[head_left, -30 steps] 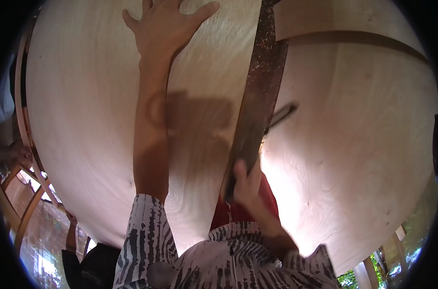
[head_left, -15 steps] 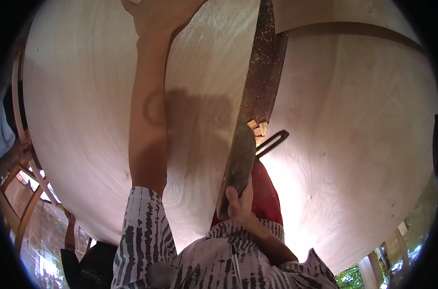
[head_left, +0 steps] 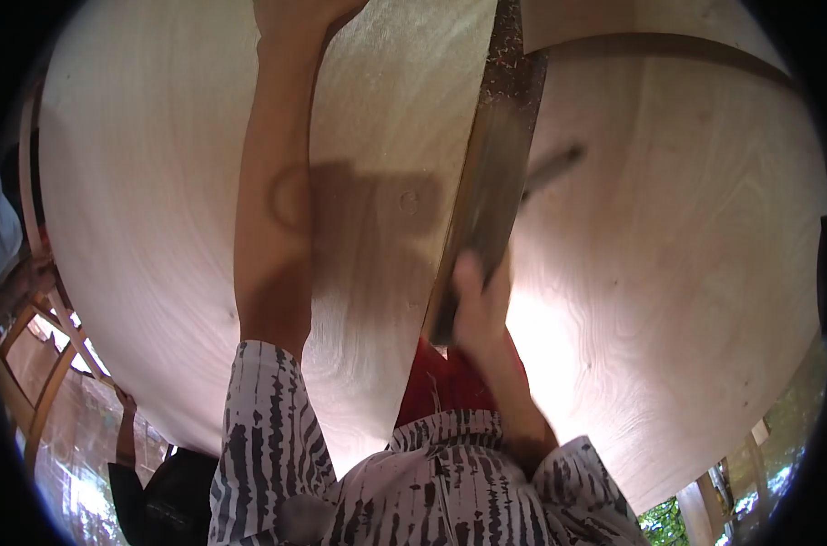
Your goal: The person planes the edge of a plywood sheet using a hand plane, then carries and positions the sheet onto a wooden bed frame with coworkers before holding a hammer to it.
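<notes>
My right hand (head_left: 482,305), smeared by motion, is closed round the rear of a long hand plane (head_left: 488,196). The plane lies along the straight edge of the left plywood sheet (head_left: 377,100). Its slotted blade (head_left: 559,164) sticks out to the right, blurred. My left arm reaches straight up across the same sheet. Only the wrist and base of my left hand (head_left: 306,13) show at the top border; its fingers are out of view. My arm and a rounded shadow darken part of the sheet.
Right of the gap is another plywood sheet (head_left: 677,237), with a further sheet (head_left: 650,18) overlapping its top. Shavings litter the dark strip (head_left: 512,77) between the sheets. Another person in black (head_left: 172,500) is at lower left, near curved wooden frames (head_left: 45,391). Red cloth (head_left: 427,387) shows below the plane.
My right hand has pushed the plane up and forward along the sheet's edge, covering the small wood blocks seen before. My left hand has slid farther out of the top of the view.
</notes>
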Demonstrator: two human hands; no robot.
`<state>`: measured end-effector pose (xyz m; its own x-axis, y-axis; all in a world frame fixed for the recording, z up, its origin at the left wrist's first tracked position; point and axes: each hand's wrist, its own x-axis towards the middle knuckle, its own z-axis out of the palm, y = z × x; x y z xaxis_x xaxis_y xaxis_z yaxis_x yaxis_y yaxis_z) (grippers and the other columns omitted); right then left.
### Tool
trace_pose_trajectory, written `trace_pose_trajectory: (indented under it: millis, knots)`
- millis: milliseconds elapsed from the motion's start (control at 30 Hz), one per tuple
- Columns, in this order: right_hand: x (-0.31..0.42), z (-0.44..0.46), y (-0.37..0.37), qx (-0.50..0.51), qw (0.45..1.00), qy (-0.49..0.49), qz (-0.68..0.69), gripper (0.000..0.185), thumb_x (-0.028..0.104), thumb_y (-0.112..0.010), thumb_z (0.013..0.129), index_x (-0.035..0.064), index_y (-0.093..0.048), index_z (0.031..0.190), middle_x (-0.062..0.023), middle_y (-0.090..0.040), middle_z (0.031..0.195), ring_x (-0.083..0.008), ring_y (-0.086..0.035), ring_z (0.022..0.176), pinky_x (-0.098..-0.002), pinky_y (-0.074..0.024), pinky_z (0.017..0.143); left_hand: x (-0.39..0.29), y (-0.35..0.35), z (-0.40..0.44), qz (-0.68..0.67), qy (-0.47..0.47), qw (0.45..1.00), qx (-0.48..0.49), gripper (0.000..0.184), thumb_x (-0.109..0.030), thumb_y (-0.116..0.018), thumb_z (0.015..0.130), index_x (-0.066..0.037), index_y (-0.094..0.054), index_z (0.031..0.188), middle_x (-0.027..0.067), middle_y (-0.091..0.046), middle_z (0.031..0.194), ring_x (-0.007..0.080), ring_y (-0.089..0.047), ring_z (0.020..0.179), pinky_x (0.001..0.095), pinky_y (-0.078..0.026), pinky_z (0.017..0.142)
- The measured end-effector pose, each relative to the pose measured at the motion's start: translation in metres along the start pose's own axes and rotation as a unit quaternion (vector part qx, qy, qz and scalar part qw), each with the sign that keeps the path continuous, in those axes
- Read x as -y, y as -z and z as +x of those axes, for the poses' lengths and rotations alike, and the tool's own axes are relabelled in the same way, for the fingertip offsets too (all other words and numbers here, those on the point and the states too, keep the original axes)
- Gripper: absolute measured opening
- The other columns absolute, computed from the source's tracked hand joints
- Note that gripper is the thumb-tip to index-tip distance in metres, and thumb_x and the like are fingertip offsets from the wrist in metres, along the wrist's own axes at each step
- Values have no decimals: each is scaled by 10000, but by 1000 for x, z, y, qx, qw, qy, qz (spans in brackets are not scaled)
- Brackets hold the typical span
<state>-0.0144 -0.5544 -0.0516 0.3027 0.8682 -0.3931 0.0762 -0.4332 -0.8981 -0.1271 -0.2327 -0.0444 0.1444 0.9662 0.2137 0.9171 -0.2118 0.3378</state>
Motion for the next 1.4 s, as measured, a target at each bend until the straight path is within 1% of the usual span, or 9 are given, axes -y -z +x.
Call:
trace_pose_trajectory:
  millis: [167,367,467,600,700,800,1033,1267,1400]
  knots:
    - [-15,-83,-2,20,998,-53,27,716,215,-602,975,-81,-265,1533,-209,-500,1436,-304,-468,1362,-402,-357,1126,-6,6,1,3,8,1000,0,714,-658,-630,849,-307,-532,1463,69,-358,1634,317,-237,1540,711,-95,1187]
    - [69,178,4,-67,978,187,66,587,391,-616,1010,-20,-479,1405,-162,-647,1254,-234,-609,1127,-372,-458,994,-10,5,8,26,13,1000,5,720,-665,-622,851,-310,-522,1470,75,-353,1636,321,-241,1538,716,-101,1181]
    - [82,195,9,-69,974,216,29,533,383,-610,1012,-18,-511,1349,-169,-657,1244,-247,-613,1138,-378,-450,1014,-8,5,2,34,19,999,16,724,-667,-619,852,-313,-515,1475,73,-353,1636,319,-244,1537,717,-102,1180]
    - [8,39,4,-52,999,-15,4,759,355,-601,988,-73,-290,1533,-244,-489,1476,-323,-486,1360,-407,-364,1133,1,-9,6,17,-12,1000,-4,722,-673,-615,853,-319,-513,1474,59,-356,1636,309,-241,1540,716,-94,1182]
    - [-29,-101,-3,7,996,-36,79,758,294,-615,970,-94,-275,1525,-209,-458,1494,-312,-442,1388,-406,-345,1139,-13,9,2,-2,8,1000,14,717,-678,-614,854,-324,-518,1470,51,-360,1634,304,-242,1540,719,-101,1180]
    - [-27,-93,1,11,997,-30,69,727,266,-622,974,-95,-293,1513,-190,-489,1450,-278,-470,1340,-398,-359,1122,-17,9,1,24,12,1000,11,714,-679,-617,851,-326,-525,1465,52,-367,1630,302,-244,1539,717,-111,1180]
    - [53,146,6,-30,992,105,56,620,333,-600,1019,-28,-394,1479,-190,-577,1373,-262,-549,1258,-377,-402,1083,-3,-4,4,17,6,1000,13,715,-674,-615,854,-319,-525,1468,60,-369,1628,303,-243,1540,706,-112,1187]
    - [-20,-78,2,19,998,-40,44,743,299,-602,994,-86,-265,1531,-192,-476,1459,-266,-438,1375,-392,-340,1139,-8,-4,-1,-4,3,1000,13,719,-669,-618,855,-310,-525,1470,70,-360,1633,321,-247,1536,710,-105,1184]
    - [-13,-46,5,2,999,-33,35,719,255,-595,988,-94,-271,1527,-198,-484,1448,-273,-445,1370,-388,-336,1139,-15,1,3,19,14,1000,19,716,-670,-617,858,-310,-524,1470,71,-359,1633,320,-250,1534,714,-112,1180]
